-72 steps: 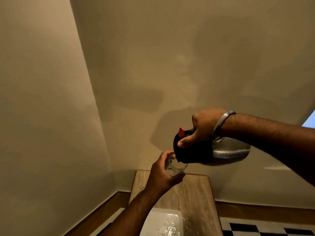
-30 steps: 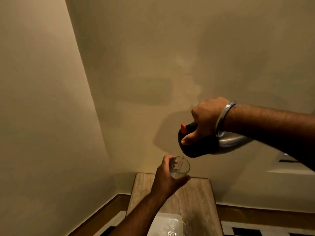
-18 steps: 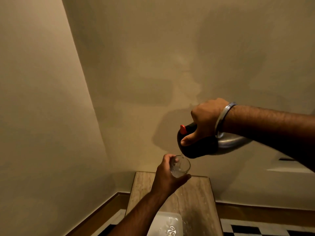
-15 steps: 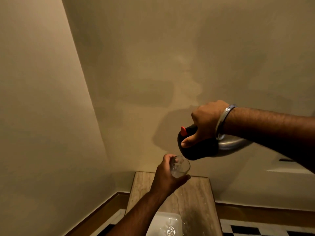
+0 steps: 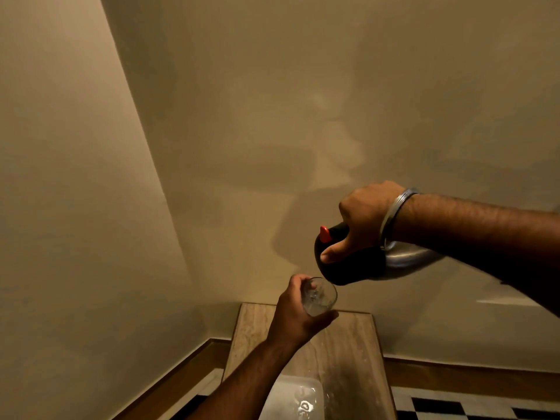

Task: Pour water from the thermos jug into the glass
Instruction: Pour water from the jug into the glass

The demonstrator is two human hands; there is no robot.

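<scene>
My right hand (image 5: 363, 219) grips the handle of the thermos jug (image 5: 354, 265), which has a black top, a red lever and a steel body. The jug is tipped well over to the left, its spout just above and to the right of the glass's rim. My left hand (image 5: 294, 313) holds the clear glass (image 5: 319, 297) in the air above the table, tilted toward the jug. Some water shows in the glass. No stream between spout and glass can be made out.
A narrow wooden table (image 5: 348, 353) stands below in the corner of two beige walls. A clear plastic container (image 5: 291, 398) lies on its near end. A wooden skirting and a black-and-white checked floor (image 5: 472, 407) show at the bottom right.
Since 2.4 s ago the glass has dropped away from the spout and the jug has risen slightly. In the last half second both hands have barely moved.
</scene>
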